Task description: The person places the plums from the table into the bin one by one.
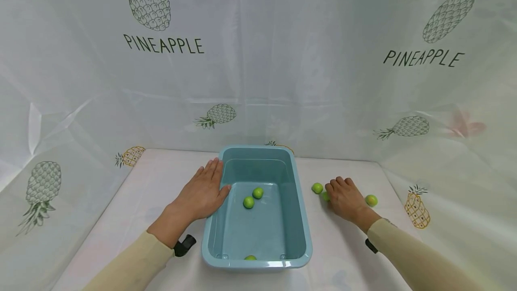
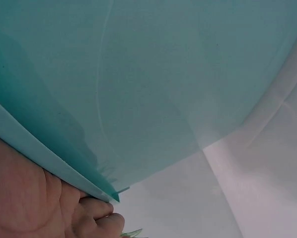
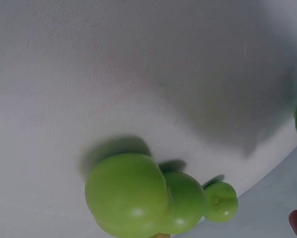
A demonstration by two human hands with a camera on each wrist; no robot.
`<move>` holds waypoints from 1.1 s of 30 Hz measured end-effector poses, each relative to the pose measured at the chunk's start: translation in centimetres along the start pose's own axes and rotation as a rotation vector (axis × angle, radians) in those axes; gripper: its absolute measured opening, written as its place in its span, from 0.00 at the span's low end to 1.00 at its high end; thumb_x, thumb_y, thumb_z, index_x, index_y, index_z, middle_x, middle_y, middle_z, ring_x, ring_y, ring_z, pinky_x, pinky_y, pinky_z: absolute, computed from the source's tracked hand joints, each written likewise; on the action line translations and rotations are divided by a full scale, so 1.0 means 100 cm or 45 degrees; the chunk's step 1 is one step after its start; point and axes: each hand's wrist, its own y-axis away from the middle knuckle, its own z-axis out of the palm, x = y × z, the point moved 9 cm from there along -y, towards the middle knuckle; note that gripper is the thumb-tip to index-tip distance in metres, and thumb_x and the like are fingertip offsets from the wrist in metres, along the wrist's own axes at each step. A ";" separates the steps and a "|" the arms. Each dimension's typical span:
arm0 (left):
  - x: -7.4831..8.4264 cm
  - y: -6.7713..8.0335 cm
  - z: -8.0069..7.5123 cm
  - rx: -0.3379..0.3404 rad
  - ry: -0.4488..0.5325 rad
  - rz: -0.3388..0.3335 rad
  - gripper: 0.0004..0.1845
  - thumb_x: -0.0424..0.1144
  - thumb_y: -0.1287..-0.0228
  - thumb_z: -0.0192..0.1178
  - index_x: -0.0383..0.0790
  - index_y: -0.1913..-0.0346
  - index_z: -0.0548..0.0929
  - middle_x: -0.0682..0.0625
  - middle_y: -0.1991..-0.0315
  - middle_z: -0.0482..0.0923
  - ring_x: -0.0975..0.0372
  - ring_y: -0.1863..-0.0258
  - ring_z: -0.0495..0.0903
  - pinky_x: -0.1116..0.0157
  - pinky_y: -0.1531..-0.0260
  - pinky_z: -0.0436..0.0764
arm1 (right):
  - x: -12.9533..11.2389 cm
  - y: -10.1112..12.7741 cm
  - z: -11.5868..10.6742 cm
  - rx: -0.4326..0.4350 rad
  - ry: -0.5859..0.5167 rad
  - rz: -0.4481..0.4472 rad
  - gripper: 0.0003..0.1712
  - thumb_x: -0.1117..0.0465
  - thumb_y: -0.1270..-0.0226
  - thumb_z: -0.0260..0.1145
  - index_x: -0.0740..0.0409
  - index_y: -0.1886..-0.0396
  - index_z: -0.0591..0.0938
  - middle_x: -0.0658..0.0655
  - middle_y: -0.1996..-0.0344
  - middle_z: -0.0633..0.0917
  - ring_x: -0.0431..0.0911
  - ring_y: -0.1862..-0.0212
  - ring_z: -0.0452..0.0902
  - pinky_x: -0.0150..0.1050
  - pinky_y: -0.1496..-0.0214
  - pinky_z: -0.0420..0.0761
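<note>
Tabletop basin (image 1: 300, 219) holds seemingly three limes (image 1: 253, 197).

Green fruit (image 1: 325, 196) mostly under right hand (image 1: 344, 199), perhaps gripped, tub (image 2: 148, 89) cropped

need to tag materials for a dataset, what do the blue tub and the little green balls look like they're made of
Blue tub: looks like moulded plastic, smooth and semi-glossy, with a rolled rim and soft highlights on its walls. Green balls: smooth, shiny skin with small highlights; they could be small plastic fruit or real ones, the look leaves it open.
</note>
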 end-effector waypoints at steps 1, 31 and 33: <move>0.000 0.000 0.000 0.001 -0.001 0.002 0.42 0.52 0.18 0.50 0.21 0.19 0.54 0.29 0.17 0.51 0.38 0.17 0.52 0.40 0.19 0.57 | 0.000 0.000 -0.001 0.003 -0.001 0.003 0.22 0.51 0.39 0.77 0.59 0.61 0.76 0.55 0.69 0.76 0.53 0.60 0.70 0.50 0.53 0.77; 0.003 0.000 -0.004 -0.016 -0.088 -0.003 0.41 0.53 0.18 0.49 0.22 0.19 0.55 0.29 0.18 0.53 0.39 0.16 0.52 0.41 0.18 0.54 | 0.020 -0.037 -0.115 0.432 -0.011 -0.060 0.24 0.48 0.44 0.75 0.59 0.69 0.73 0.55 0.74 0.73 0.53 0.66 0.68 0.50 0.60 0.74; 0.003 0.000 -0.004 -0.016 -0.088 -0.006 0.41 0.53 0.18 0.49 0.22 0.19 0.55 0.29 0.18 0.53 0.39 0.17 0.52 0.41 0.18 0.54 | 0.021 -0.044 -0.130 0.483 -0.025 -0.065 0.22 0.49 0.44 0.73 0.59 0.70 0.72 0.55 0.74 0.72 0.53 0.67 0.67 0.50 0.61 0.73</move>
